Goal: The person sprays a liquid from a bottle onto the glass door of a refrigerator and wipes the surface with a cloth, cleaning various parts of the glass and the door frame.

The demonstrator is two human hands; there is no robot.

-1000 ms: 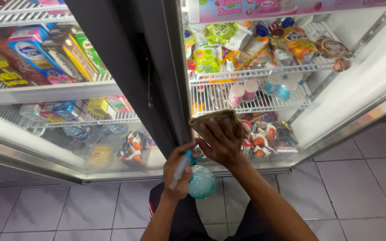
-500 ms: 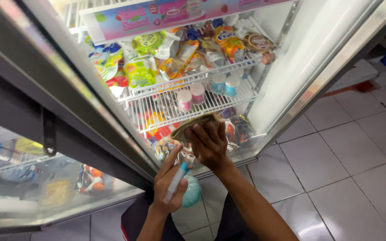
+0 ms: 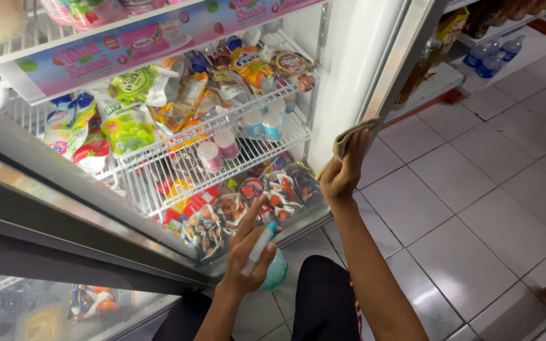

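Moved off the front of the cooler's lower shelf, where it pressed half a second ago, and across to the right: right hand (image 3: 341, 177) now up against the lower edge of the open door frame (image 3: 392, 95), fingers closed on a folded tan cloth (image 3: 351, 134) and holding it flat to that edge. Held low throughout, near the knee: left hand (image 3: 249, 252), curled shut round the neck of a teal spray bottle (image 3: 277, 271), with its nozzle pointing towards the packets at the bottom of the cooler. Cannot tell whether the trigger is being pressed. Judged from the shift, done with the patch by the wire shelf (image 3: 222, 161), and wiping carried on to the frame beside it. Untouched inside: small pink and blue cups (image 3: 219, 146) standing on the shelf, bright pouches (image 3: 127, 120) behind them, and snack packets (image 3: 257, 196) below. Swung right with the move as well, bringing into sight more of the grey tiled floor (image 3: 475, 208) and some water bottles (image 3: 491, 53) on a far rack.
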